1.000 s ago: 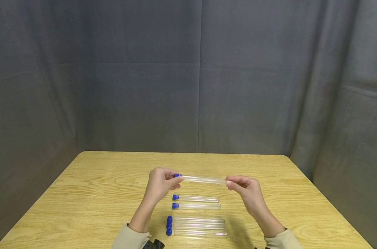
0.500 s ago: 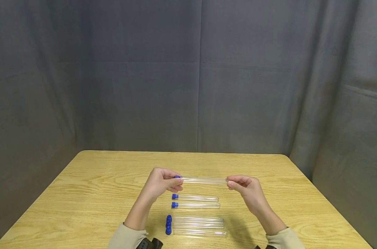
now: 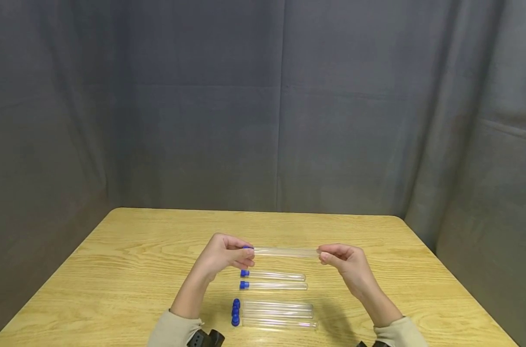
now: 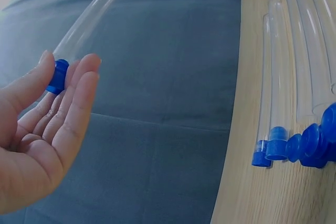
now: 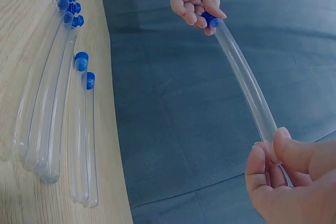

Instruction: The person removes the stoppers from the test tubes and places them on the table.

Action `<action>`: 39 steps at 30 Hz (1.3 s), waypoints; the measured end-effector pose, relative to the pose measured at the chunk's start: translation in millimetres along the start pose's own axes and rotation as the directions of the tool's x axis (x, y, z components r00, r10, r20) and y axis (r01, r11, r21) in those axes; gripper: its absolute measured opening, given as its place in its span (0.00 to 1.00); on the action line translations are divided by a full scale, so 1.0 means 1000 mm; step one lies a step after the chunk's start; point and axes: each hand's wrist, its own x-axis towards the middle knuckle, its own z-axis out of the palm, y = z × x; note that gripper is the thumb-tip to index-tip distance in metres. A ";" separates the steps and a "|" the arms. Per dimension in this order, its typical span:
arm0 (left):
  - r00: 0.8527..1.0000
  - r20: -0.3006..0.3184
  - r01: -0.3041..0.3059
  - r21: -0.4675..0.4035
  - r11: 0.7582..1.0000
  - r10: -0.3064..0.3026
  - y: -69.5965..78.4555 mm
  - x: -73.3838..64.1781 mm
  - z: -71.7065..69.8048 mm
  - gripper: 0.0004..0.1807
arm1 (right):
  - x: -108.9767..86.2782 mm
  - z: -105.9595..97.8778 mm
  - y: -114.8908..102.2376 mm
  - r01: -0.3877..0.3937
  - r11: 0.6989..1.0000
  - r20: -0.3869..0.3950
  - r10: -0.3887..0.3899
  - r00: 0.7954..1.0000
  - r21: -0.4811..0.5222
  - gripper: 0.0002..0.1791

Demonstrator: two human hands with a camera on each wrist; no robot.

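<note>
Pinching the cap (image 4: 59, 76) in the left hand (image 3: 222, 255) and the rounded end of the tube (image 3: 286, 252) in the right hand (image 3: 349, 266). Holding that tube off the table (image 3: 137, 270), from hand to hand. Laid below both hands: two capped tubes (image 3: 276, 286), then uncapped tubes (image 3: 277, 314), with loose caps (image 3: 236, 311) toward the left side.

Passing room along both table (image 3: 80, 289) sides, lying tubes (image 3: 276, 305) (two capped) between
</note>
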 end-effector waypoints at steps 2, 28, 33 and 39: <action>1.000 0.004 -0.004 -0.003 1.000 0.004 0.000 0.000 -0.001 0.12 | 0.000 -0.001 0.000 -0.004 1.000 -0.001 0.004 1.000 0.001 0.15; 1.000 -0.025 -0.006 0.034 0.999 0.007 0.004 -0.001 -0.005 0.11 | 0.002 0.000 0.008 -0.047 0.999 0.008 0.047 0.999 0.020 0.13; 1.000 -0.029 -0.002 0.040 0.999 0.003 0.006 -0.002 -0.004 0.11 | 0.003 0.001 0.012 -0.050 0.999 0.019 0.050 0.999 0.003 0.14; 1.000 -0.029 -0.002 0.040 0.999 0.003 0.006 -0.002 -0.004 0.11 | 0.003 0.002 0.016 -0.049 0.999 0.043 0.050 0.998 -0.008 0.14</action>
